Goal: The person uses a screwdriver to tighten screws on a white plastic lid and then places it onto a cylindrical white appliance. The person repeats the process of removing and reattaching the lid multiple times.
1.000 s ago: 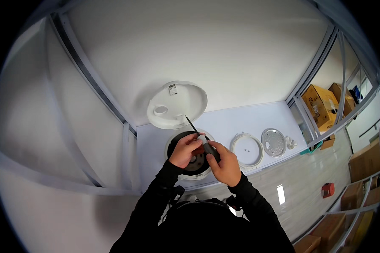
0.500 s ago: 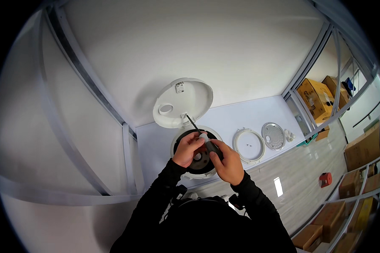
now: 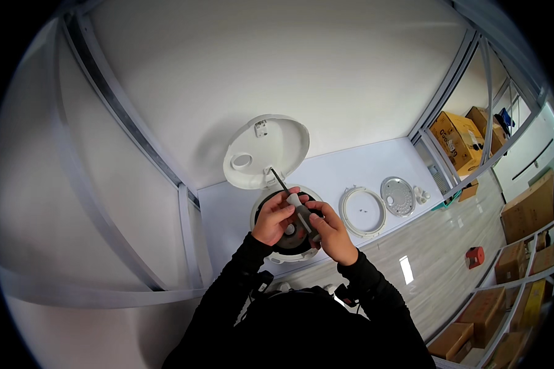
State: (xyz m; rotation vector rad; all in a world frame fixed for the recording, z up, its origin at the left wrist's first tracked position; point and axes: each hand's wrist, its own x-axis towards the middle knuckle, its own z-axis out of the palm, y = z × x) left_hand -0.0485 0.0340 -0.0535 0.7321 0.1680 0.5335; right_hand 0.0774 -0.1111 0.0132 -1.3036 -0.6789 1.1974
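Observation:
A screwdriver [image 3: 305,220] with a grey handle slants up and away from me, its dark shaft reaching the hinge side of an open white lid [image 3: 283,142]. The fingers of my left hand [image 3: 269,222] are closed about the front of the handle, near the shaft. My right hand [image 3: 338,241] grips the rear of the handle between thumb and fingers. Below both hands stands the round white body [image 3: 283,259] of what looks like a rice cooker, dark inside and partly hidden by my hands. The tip meets a small fitting on the lid; any screw there is too small to see.
Right of the body on the white table [image 3: 338,161] lie a white ring [image 3: 343,214] with tiny screws [image 3: 363,211] inside it, a perforated silver disc [image 3: 399,202] and small white parts [image 3: 421,195]. Metal frame posts flank the table. Cardboard boxes [image 3: 454,142] stand at the right.
My right-hand fingers have shifted and loosened on the screwdriver handle, showing more of it. The shaft still points at the same lid fitting. The view has moved slightly.

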